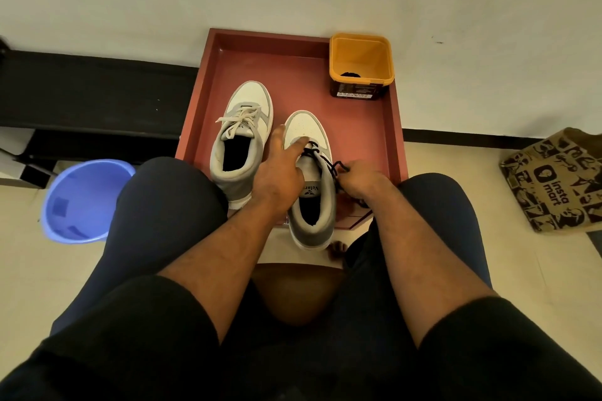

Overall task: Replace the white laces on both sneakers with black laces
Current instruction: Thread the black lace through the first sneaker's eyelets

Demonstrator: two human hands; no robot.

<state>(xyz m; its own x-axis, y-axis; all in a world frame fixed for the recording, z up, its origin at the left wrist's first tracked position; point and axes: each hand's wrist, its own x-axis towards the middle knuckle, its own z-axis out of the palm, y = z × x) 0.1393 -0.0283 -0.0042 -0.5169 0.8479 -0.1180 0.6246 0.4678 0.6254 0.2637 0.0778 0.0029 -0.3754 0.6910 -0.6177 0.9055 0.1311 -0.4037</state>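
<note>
The dark-red square tray (228,52) with its low raised rim is the landmark here; it sits on the floor against the white wall, and both sneakers stand inside it.

Of the two, the left grey-and-white sneaker (239,140) stands toward the tray's left side and carries its white lace (239,122), so by my reading it is untouched. The right grey-and-white sneaker (312,192) stands at the tray's near middle, its heel overhanging the near rim. It carries a black lace (317,148) crossed through the lower eyelets; the upper ones look unthreaded, though the hands hide part of it. I judge the task under halfway: one shoe partly relaced, the other wholly left.

The left hand (283,169) lies spread over the right sneaker, fingers straight and pressing on its toe. The right hand (360,181), at the tray's near right, pinches the black lace's loose end.

The orange square plastic tub (360,57) fills the tray's far right corner, with something dark at its bottom, perhaps the second lace. Open tray floor lies between tub and sneakers, giving room to pull lace outward. A blue plastic basin (84,202) sits left of the tray, a printed paper bag (553,179) well to its right.
</note>
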